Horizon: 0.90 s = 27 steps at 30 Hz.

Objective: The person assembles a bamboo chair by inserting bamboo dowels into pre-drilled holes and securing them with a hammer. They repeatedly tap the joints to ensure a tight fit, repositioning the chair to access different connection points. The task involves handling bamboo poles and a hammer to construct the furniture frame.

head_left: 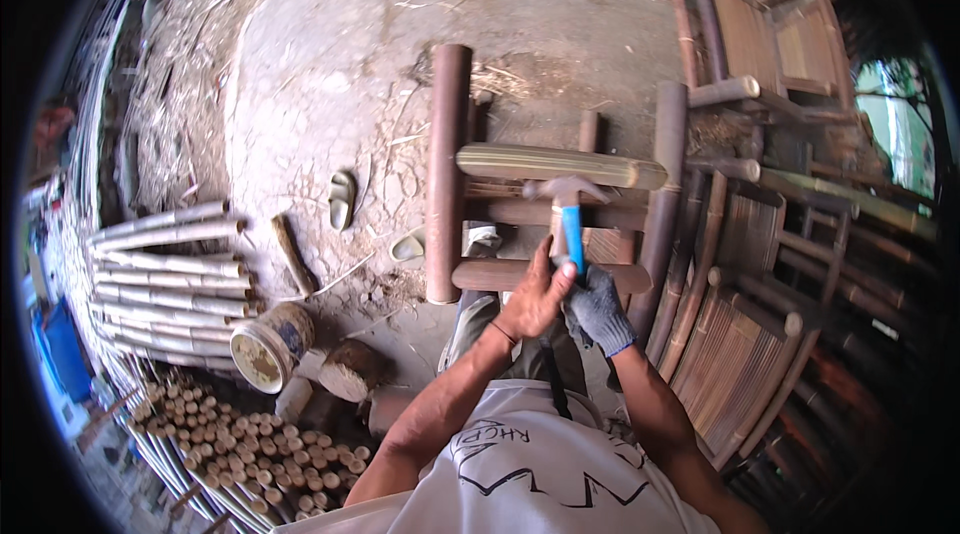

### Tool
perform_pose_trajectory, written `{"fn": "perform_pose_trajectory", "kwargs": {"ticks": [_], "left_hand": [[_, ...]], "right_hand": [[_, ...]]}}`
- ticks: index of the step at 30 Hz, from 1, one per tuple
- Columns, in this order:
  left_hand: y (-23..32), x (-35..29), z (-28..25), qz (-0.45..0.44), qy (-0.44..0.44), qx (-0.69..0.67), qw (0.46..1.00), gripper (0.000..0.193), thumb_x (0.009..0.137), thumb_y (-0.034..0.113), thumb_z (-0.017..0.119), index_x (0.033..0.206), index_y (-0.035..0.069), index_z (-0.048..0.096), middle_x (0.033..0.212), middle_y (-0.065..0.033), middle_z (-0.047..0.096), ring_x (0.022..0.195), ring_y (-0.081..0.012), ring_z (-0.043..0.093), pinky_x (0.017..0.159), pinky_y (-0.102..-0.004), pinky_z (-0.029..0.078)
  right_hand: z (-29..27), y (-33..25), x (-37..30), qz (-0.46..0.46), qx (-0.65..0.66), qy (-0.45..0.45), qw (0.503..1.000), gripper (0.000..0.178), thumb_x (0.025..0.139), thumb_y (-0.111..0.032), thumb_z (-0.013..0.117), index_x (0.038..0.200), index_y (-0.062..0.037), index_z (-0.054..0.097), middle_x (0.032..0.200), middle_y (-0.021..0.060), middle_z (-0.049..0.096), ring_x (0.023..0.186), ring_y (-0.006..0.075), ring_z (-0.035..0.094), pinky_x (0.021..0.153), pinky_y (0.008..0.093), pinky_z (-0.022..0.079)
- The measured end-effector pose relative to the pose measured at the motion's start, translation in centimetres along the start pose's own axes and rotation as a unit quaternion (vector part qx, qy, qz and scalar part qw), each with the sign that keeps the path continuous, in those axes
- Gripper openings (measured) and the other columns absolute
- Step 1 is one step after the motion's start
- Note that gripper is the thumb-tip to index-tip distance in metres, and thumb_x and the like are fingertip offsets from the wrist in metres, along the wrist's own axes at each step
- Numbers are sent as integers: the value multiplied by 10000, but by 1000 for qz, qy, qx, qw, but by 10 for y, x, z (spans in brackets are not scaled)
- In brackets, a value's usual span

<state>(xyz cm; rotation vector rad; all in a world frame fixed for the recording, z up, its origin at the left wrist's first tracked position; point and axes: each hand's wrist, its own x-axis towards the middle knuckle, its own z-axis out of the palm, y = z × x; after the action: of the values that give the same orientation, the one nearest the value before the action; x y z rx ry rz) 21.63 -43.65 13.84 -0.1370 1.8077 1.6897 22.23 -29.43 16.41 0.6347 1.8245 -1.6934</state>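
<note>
I position my two hands at the hammer (570, 224), which stands head-up in front of my body. The right hand (600, 312), in a grey glove, is closed at the lower end of the blue handle. The left hand (535, 302) is bare and lies along the left side of the handle; I cannot tell whether its fingers grip, because they are partly hidden. The hammer head is directly beyond the fingers.

The bamboo frame (450, 174) surrounds the work area: one thick dark post is to the left of my fingers, the other to the right. A lighter bamboo pole (550, 164) spans the posts beyond the hammer head. A lower rail (490, 276) runs crosswise just beside the fingers.

Well to the right of the fingers are bamboo chairs (740, 334). To the left, on the floor (300, 84), are a sandal (341, 200), a short stick (292, 254) and, farther off, a row of bamboo lengths (170, 286). Nearer my body, on the left, are a bucket (258, 359) and a stack of cut bamboo (250, 444).
</note>
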Motion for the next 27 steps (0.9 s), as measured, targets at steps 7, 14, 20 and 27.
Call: {"fn": "perform_pose_trajectory", "kwargs": {"ticks": [7, 14, 20, 27], "left_hand": [[21, 13, 67, -31, -87, 67, 993, 944, 954, 687, 255, 1492, -79, 132, 1426, -361, 359, 1357, -427, 371, 1116, -406, 302], [25, 22, 124, -6, -232, 63, 971, 1027, 903, 774, 210, 1483, -74, 211, 1491, -307, 309, 1424, -378, 277, 1168, -373, 219], [24, 37, 168, -152, -273, -92, 946, 980, 885, 805, 144, 1368, 22, 484, 1002, -80, 588, 720, -132, 461, 608, -250, 405], [21, 39, 195, -20, -190, -243, 951, 398, 938, 347, 600, 1150, 12, 633, 1004, -35, 612, 815, -87, 541, 708, -251, 463]], "right_hand": [[-64, 42, -37, -144, -228, 48, 962, 232, 842, -223, 698, 874, -15, 602, 652, 160, 599, 622, 294, 630, 568, 411, 477], [-116, 47, -72, -133, -192, 110, 966, 213, 809, -180, 706, 829, -2, 590, 728, 207, 608, 680, 370, 619, 603, 425, 478], [-155, 55, -88, -62, -34, 172, 982, 211, 885, -204, 645, 873, 6, 634, 645, 102, 629, 582, 193, 622, 548, 351, 472], [-179, 43, -102, 55, 343, 227, 910, 164, 924, -230, 607, 843, -89, 584, 530, -28, 418, 386, 67, 375, 355, 258, 299]]}}
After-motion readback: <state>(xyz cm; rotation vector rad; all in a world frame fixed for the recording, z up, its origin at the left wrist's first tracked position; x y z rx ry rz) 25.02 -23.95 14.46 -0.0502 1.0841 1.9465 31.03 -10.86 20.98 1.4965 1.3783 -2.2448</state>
